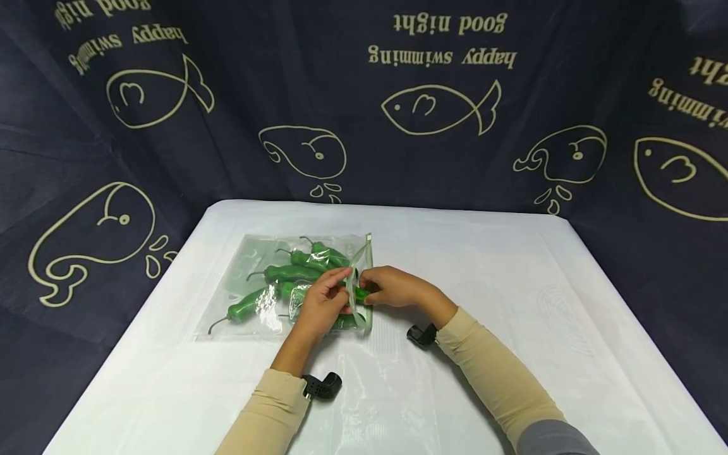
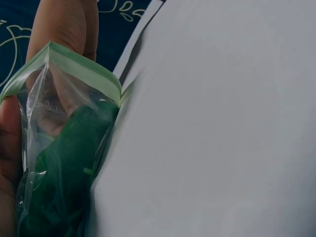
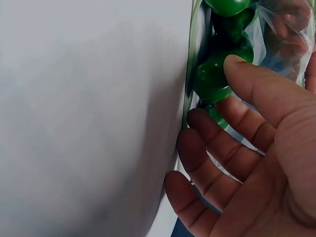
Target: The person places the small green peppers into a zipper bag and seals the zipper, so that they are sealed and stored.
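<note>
A clear zip bag [image 1: 236, 262] with a pale green strip along its mouth lies on the table, with several long green peppers [image 1: 290, 273] inside. My left hand [image 1: 321, 306] holds the bag's upper layer at the mouth, which gapes. In the left wrist view, fingers [image 2: 9, 143] of that hand lie along the bag's edge below the strip [image 2: 91, 71]. My right hand [image 1: 396, 287] reaches into the mouth from the right and pinches the end of a green pepper [image 3: 210, 81], thumb on top and index finger below. The rest of that pepper is hidden in the bag.
The table [image 1: 483, 265] has a white cover and extends to the right of the bag and in front of it. A dark blue curtain [image 1: 364, 170] with fish and whale drawings hangs behind and at both sides. Each wrist wears a small black camera [image 1: 324, 385].
</note>
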{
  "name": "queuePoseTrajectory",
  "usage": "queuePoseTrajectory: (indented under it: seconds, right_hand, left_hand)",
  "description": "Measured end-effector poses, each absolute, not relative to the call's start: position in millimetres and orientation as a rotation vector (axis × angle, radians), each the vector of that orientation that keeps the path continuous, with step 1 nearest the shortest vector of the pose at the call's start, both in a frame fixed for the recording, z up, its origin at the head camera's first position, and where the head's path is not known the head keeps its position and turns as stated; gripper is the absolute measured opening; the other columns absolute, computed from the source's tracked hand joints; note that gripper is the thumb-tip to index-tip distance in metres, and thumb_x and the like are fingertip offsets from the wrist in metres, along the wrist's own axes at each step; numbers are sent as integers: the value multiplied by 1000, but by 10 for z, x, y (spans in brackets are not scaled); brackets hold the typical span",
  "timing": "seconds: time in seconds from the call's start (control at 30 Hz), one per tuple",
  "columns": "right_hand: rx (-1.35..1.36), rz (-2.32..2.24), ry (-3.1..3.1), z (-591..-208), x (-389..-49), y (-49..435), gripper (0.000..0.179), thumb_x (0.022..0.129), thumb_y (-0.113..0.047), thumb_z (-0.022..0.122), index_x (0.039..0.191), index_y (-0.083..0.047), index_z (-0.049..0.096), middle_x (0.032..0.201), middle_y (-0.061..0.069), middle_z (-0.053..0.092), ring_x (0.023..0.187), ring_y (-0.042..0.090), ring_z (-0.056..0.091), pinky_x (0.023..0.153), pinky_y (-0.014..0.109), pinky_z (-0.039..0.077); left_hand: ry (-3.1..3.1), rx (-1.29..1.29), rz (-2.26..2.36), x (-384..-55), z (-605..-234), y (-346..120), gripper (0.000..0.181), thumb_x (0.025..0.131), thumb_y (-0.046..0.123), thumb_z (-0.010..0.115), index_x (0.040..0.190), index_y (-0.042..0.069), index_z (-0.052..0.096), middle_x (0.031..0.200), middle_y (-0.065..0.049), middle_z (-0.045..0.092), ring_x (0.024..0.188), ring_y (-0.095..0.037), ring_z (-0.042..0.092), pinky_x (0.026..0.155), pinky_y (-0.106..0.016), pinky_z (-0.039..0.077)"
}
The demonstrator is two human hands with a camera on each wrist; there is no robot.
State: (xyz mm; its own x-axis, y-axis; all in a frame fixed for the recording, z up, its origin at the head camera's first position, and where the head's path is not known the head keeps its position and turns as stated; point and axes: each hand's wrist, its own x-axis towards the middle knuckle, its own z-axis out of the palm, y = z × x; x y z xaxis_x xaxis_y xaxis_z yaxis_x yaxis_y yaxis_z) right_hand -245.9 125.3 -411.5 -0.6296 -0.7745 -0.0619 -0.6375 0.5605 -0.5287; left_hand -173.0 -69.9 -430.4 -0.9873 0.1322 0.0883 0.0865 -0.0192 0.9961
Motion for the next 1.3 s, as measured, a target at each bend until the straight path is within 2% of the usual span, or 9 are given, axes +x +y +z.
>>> queuePoseTrajectory:
  seconds: [0.2,0.47,0.73,1.0,1.3]
  right_hand:
    - [-1150,-654,2514,-4123,-2461,1245,15,91,-15,73,102,-10,66,93,-3,58,81,12,51,72,28,46]
    - [-1159,-664,2506,-4117,-2457,1268,18,86,-4,69,104,-8,66,97,0,59,86,16,52,76,30,46]
    - [-1151,-669,2509,-4124,-2461,1270,18,88,-4,68,106,-8,66,100,1,60,88,16,52,79,29,46]
    - [-1134,-637,2535,-4112,-2440,1251,14,91,-9,69,105,-7,67,99,3,60,86,15,51,76,30,46]
    - [-1124,-598,2548,-4078,-2440,1209,7,91,-12,71,96,-8,68,95,2,59,83,14,50,74,30,46]
  left_hand:
    - [2180,272,2230,-1732,-4339,-697,48,93,-10,52,139,4,58,142,-3,49,92,-17,58,63,-24,59]
    - [2195,300,2235,-1727,-4338,-692,50,91,-11,52,138,1,57,142,-5,49,90,-15,59,64,-26,61]
    - [2179,272,2188,-1588,-4043,-682,49,92,-13,49,140,-6,52,144,-12,46,94,-19,58,67,-25,60]
    - [2164,278,2182,-1591,-4039,-687,49,92,-12,49,141,-6,51,145,-12,45,98,-22,58,68,-24,60]
    - [2168,277,2188,-1592,-4046,-689,49,92,-12,49,141,-5,51,145,-12,45,98,-23,58,67,-24,60]
